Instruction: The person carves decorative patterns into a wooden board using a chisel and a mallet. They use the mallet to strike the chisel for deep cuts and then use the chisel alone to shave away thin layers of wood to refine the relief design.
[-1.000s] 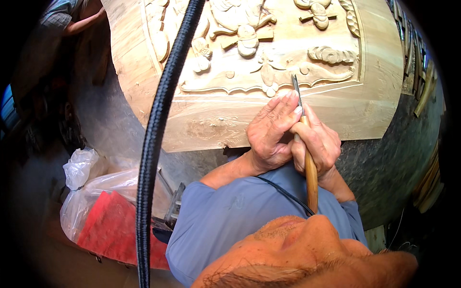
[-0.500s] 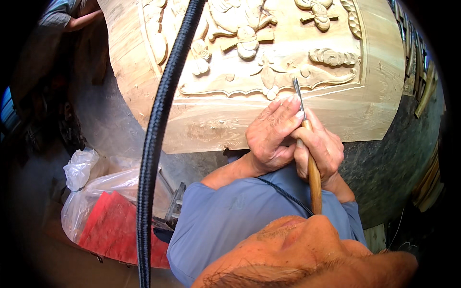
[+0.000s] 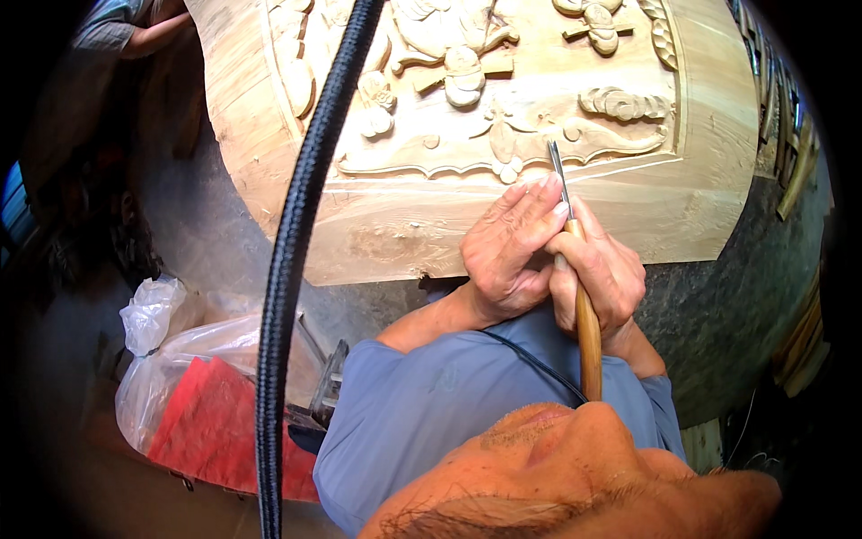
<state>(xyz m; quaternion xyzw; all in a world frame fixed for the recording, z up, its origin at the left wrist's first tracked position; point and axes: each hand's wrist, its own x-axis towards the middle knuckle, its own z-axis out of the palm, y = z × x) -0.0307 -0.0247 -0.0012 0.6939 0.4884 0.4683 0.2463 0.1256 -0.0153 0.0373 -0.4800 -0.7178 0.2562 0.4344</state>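
Chisel (image 3: 575, 260) tip now pressed further along carved panel (image 3: 467, 135) border; both hands, right (image 3: 600, 274) gripping handle, left (image 3: 507, 247) bracing blade, clamped tight. Cut apparently advancing. Black hose (image 3: 296, 251) alongside.

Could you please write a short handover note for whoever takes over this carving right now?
Right hand: closed round the wooden handle of the chisel, blade tip at the lower border of the relief.
Left hand: resting on the carved wooden panel, fingers steadying the blade.
Done: the flowers and scrolls above stand out in relief.
Left: probably the border groove at the tip; the strip below is plain.
A black hose hangs across the left.
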